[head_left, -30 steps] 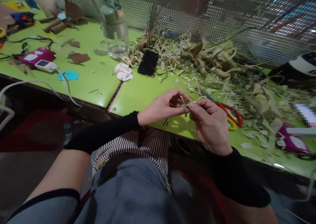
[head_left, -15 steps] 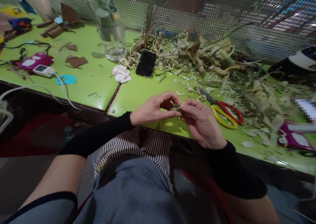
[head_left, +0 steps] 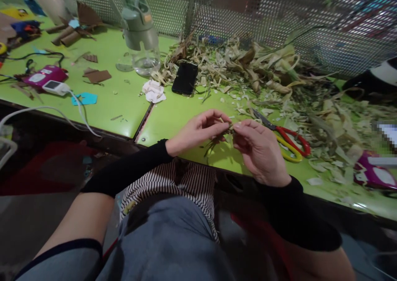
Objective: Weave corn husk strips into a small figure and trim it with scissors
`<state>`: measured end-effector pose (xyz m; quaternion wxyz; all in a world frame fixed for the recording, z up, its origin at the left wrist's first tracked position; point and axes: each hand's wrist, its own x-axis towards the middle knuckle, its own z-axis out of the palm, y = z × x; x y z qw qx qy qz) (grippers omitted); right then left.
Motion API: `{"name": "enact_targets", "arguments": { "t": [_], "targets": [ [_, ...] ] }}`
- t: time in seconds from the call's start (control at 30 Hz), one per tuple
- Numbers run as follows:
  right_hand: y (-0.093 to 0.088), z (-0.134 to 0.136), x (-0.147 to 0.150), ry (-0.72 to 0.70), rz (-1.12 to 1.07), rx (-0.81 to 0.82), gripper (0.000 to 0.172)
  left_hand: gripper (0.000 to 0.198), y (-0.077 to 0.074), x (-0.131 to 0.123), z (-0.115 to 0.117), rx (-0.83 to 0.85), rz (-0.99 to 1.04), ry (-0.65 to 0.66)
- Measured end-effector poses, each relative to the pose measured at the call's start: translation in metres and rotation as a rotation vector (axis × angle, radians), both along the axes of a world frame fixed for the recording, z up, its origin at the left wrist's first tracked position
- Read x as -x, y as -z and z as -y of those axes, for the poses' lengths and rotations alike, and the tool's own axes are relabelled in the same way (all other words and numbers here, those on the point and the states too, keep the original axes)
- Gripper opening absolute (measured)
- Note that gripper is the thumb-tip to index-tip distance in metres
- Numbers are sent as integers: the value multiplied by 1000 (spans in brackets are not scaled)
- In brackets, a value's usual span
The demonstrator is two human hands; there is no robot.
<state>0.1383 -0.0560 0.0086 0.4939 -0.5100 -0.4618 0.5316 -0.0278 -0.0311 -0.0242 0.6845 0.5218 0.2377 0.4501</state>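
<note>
My left hand and my right hand meet over the table's front edge, fingertips nearly touching. Both pinch a small bit of dry, pale-green husk, mostly covered by the fingers. Thin dark strands hang below my left fingers; whether they belong to the same piece I cannot tell. Just right of my right hand lie scissors with one red and one yellow handle, blades pointing away. Beyond the hands spreads a heap of dried husk strips and leaves.
A black phone, crumpled tissue and water bottle stand or lie behind my left hand. Purple devices sit far left and right, with a white cable over the edge. A perforated metal screen backs the green table.
My left fingers have closed from a loose ring into a tighter pinch. Both hands shifted slightly right, and thin strands now show below the left hand.
</note>
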Motion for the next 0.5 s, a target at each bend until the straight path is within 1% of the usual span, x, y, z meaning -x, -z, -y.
{"name": "enact_targets", "arguments": {
  "t": [0.13, 0.23, 0.33, 0.43, 0.5],
  "targets": [
    [0, 2, 1, -21, -16, 5, 29, 35, -6, 5, -2, 63, -88, 63],
    [0, 3, 3, -4, -31, -8, 28, 33, -8, 5, -1, 55, -99, 46],
    [0, 5, 5, 18, -40, -18, 26, 29, -9, 4, 0, 26, -57, 43],
    [2, 6, 7, 28, -11, -77, 25, 36, -10, 3, 1, -8, -34, 74],
    [5, 6, 8, 32, 10, -109, 26, 41, -12, 2, 3, 16, -51, 59]
  ]
}}
